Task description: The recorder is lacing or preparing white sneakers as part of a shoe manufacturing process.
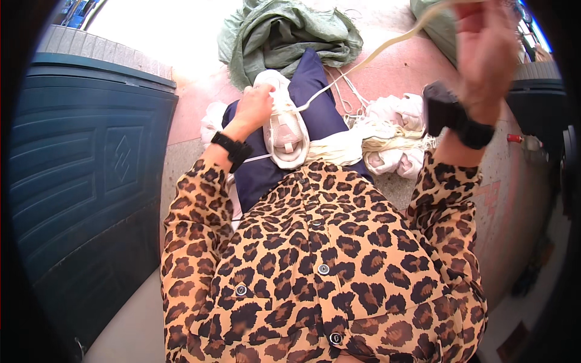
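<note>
A white and pale pink sneaker [284,130] rests on my dark-blue trouser leg, its heel towards me and its toe pointing away. My left hand [255,107] is closed round the side of the shoe near the laces. A long cream shoelace [387,43] runs from the sneaker's eyelets up to the far right. There my raised right hand [486,54] grips it and draws it out, partly cut off by the picture's edge. A bundle of cream laces [334,147] lies across my lap, to the right of the shoe.
More white shoes [396,115] with loose laces lie on the floor to the right. A green woven sack [284,39] stands ahead, and another green sack [437,27] is at the far right. Dark-blue panelled doors [100,157] stand at the left.
</note>
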`<state>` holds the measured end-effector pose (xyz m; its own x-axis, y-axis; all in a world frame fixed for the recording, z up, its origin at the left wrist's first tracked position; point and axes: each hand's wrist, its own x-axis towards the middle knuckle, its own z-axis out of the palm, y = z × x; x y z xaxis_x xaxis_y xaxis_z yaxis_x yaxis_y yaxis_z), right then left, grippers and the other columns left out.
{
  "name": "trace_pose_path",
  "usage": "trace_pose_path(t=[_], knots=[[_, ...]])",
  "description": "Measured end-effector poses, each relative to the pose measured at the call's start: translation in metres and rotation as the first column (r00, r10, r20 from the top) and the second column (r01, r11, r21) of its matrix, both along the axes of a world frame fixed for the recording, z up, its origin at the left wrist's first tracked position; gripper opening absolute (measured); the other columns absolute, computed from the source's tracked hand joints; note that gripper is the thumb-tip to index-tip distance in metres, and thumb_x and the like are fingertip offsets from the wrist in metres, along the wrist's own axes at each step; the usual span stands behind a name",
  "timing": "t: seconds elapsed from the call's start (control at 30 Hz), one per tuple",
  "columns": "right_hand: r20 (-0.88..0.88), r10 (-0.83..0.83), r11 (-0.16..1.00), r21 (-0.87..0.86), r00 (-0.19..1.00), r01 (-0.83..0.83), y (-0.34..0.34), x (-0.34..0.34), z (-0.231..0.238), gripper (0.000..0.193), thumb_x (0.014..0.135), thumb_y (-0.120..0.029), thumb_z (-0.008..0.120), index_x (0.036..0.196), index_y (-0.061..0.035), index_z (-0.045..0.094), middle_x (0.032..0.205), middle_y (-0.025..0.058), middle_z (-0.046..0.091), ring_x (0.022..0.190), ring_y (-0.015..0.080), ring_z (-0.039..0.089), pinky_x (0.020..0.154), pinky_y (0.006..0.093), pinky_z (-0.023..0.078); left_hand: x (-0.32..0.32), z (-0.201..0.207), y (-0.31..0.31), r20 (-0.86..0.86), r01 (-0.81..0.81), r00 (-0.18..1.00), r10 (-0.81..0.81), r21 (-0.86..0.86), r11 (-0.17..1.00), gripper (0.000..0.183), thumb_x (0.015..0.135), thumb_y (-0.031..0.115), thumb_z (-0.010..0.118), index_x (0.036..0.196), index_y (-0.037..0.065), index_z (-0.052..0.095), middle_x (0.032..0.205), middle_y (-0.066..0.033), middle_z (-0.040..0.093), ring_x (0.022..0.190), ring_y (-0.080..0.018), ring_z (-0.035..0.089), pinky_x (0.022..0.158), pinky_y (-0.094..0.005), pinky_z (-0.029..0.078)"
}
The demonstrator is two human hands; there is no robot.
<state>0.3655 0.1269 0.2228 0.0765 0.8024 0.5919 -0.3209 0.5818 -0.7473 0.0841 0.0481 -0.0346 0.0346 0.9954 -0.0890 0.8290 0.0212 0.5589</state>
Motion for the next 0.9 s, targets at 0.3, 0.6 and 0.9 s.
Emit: trace_pose_path(t=[0.3,0.6,0.9], knots=[[0.122,0.821,0.262,-0.948,0.558,-0.179,-0.06,-0.093,-0.209,0.013,0.086,-0.022,0.06,0.088,-0.0094,0.062,0.06,-0.0069,0.047,0.043,0.0016,0.036,0.037,0.0184,0.025,-0.024,-0.014,-0.03,-0.101,0.098,0.99,-0.095,0.029,0.995,0.042,0.077,0.006,0.06,0.118,0.008,0.05,0.083,-0.0106,0.063,0.087,-0.0298,0.054,0.078,-0.0395,0.044],[0.242,0.795,0.414,-0.887,0.556,-0.206,-0.092,-0.135,-0.275,0.023,0.091,-0.011,0.042,0.099,-0.002,0.062,0.058,0.0023,0.055,0.039,0.0088,0.051,0.034,0.0233,0.041,-0.026,-0.013,-0.031,0.306,-0.128,0.934,0.182,-0.19,0.973,0.045,0.079,0.011,0.059,0.122,0.007,0.046,0.07,-0.0143,0.059,0.066,-0.0285,0.059,0.067,-0.0368,0.047],[0.916,0.339,0.938,-0.313,0.213,-0.149,-0.089,-0.152,-0.298,0.015,0.077,-0.005,0.048,0.08,0.0059,0.059,0.074,0.0258,0.061,0.071,0.0385,0.062,0.063,0.0438,0.049,-0.029,0.001,-0.038,-0.128,0.088,0.989,-0.075,0.104,0.991,0.016,0.08,0.012,0.059,0.094,0.005,0.062,0.068,-0.0119,0.059,0.07,-0.0251,0.057,0.066,-0.0349,0.046]])
